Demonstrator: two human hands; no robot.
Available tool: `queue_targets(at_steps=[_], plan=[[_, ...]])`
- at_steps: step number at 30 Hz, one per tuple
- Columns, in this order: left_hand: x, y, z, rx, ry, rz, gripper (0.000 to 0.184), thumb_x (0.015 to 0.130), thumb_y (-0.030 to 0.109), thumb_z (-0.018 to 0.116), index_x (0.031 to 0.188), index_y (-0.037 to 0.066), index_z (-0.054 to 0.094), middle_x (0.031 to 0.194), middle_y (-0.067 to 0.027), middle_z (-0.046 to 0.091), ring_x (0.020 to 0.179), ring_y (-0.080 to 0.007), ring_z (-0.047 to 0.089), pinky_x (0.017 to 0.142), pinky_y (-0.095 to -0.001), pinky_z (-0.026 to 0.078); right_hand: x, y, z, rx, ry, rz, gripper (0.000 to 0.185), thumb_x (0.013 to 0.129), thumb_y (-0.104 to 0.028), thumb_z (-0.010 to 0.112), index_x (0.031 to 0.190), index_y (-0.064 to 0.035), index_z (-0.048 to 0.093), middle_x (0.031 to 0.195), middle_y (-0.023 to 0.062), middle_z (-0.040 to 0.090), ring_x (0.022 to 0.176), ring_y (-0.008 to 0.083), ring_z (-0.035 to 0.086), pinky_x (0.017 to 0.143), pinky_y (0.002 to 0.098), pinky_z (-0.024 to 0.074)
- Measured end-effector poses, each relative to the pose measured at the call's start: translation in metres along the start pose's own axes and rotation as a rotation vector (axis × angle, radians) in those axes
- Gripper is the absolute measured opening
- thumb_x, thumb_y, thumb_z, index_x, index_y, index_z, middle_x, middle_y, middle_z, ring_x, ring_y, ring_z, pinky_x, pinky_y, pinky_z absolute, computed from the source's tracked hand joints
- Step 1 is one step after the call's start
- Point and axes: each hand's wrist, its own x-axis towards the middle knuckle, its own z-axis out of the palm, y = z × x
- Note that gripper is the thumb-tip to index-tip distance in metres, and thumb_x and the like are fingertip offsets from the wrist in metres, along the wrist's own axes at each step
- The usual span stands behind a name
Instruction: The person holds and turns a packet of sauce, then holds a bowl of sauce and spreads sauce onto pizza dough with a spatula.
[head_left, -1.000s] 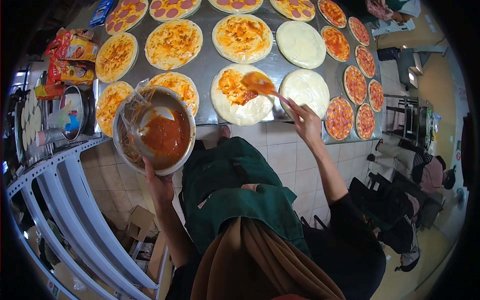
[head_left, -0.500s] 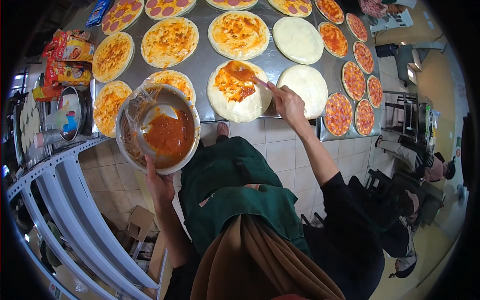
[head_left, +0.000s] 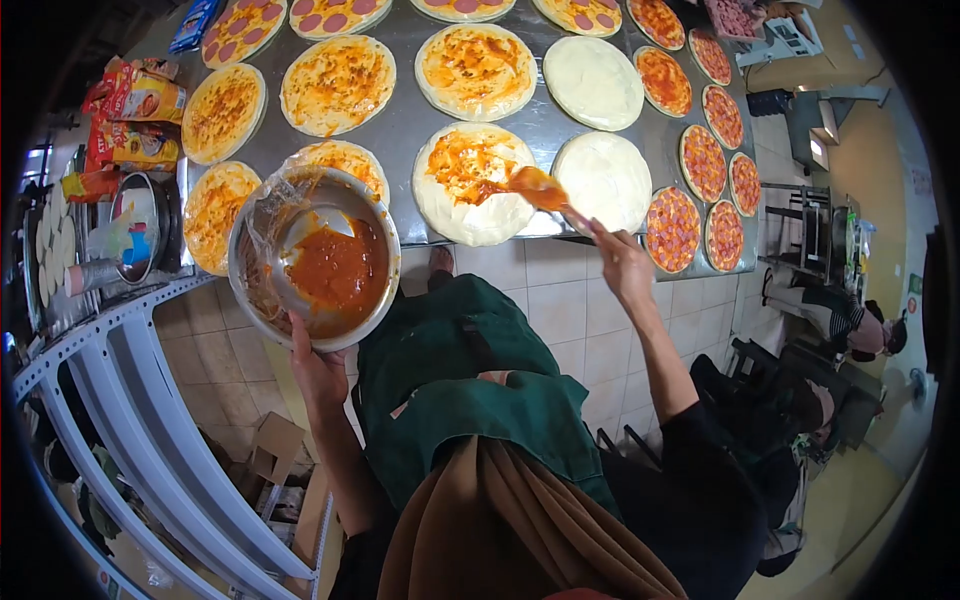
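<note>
My left hand (head_left: 320,365) grips the near rim of a metal bowl (head_left: 382,300) that holds red sauce (head_left: 335,268), with clear plastic film along its left side. In my right hand (head_left: 622,262) is the handle of a sauce-coated spoon (head_left: 540,188). The spoon's head is over the right side of a dough round (head_left: 480,222) that has sauce on its upper left part. Just right of it lies a plain pale dough round (head_left: 602,185), and another plain one (head_left: 593,83) lies behind. A sauced round (head_left: 475,72) sits behind the partly sauced one.
Further topped rounds (head_left: 338,85) lie on the metal table (head_left: 400,150), with small pizzas (head_left: 673,230) at the right. Red packets (head_left: 145,100) and a second bowl (head_left: 140,225) stand left. A grey metal rack (head_left: 180,400) is at lower left. People (head_left: 845,315) are at far right.
My right hand first moved left and up with the spoon over the sauced patch, then back right and down to the dough's right side. My left hand keeps its hold on the bowl.
</note>
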Motion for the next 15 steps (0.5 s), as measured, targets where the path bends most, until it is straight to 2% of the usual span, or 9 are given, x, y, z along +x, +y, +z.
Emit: queue_targets(at_steps=[2, 6, 9, 13, 15], plan=[[0.002, 0.0, -0.001, 0.003, -0.006, -0.006, 0.053, 0.094, 0.034, 0.046, 0.133, 0.002, 0.031, 0.128, -0.0143, 0.046, 0.109, -0.0254, 0.055, 0.083, -0.0388, 0.054, -0.004, 0.002, -0.018, -0.013, -0.026, 0.111, 0.03, 0.083, -0.012, 0.06, 0.112, -0.0157, 0.064, 0.07, 0.0055, 0.059, 0.061, 0.0212, 0.06, 0.056, 0.0326, 0.0486], [0.005, -0.001, 0.002, 0.025, -0.048, -0.026, 0.053, 0.094, 0.034, 0.047, 0.133, 0.002, 0.032, 0.128, -0.0131, 0.046, 0.11, -0.0244, 0.054, 0.084, -0.0383, 0.053, 0.043, -0.029, 0.01, 0.007, 0.051, -0.071, 0.031, 0.084, -0.012, 0.059, 0.114, -0.0153, 0.063, 0.07, 0.0054, 0.059, 0.06, 0.0212, 0.059, 0.054, 0.0338, 0.0479], [0.001, 0.0, 0.004, 0.066, -0.044, -0.042, 0.053, 0.094, 0.034, 0.048, 0.133, 0.002, 0.031, 0.128, -0.0128, 0.046, 0.11, -0.0236, 0.054, 0.082, -0.0369, 0.053, 0.056, -0.024, 0.024, -0.01, 0.035, -0.104, 0.031, 0.083, -0.012, 0.059, 0.113, -0.0167, 0.064, 0.069, 0.0057, 0.059, 0.06, 0.0216, 0.059, 0.055, 0.0345, 0.0479], [0.004, -0.001, -0.001, 0.046, -0.046, -0.046, 0.056, 0.093, 0.034, 0.05, 0.135, 0.003, 0.029, 0.131, -0.0137, 0.044, 0.113, -0.0254, 0.053, 0.084, -0.0386, 0.053, 0.036, -0.004, -0.003, -0.003, -0.037, 0.147, 0.033, 0.082, -0.01, 0.059, 0.112, -0.0197, 0.065, 0.067, 0.0063, 0.057, 0.06, 0.0222, 0.058, 0.056, 0.0357, 0.0475], [0.006, -0.002, -0.004, 0.051, -0.05, -0.054, 0.056, 0.093, 0.033, 0.049, 0.135, 0.003, 0.029, 0.131, -0.0137, 0.044, 0.114, -0.0255, 0.052, 0.085, -0.0387, 0.053, 0.045, -0.019, 0.001, 0.048, 0.007, 0.035, 0.032, 0.081, -0.009, 0.058, 0.111, -0.0193, 0.065, 0.067, 0.0067, 0.057, 0.06, 0.0225, 0.058, 0.056, 0.0361, 0.0475]])
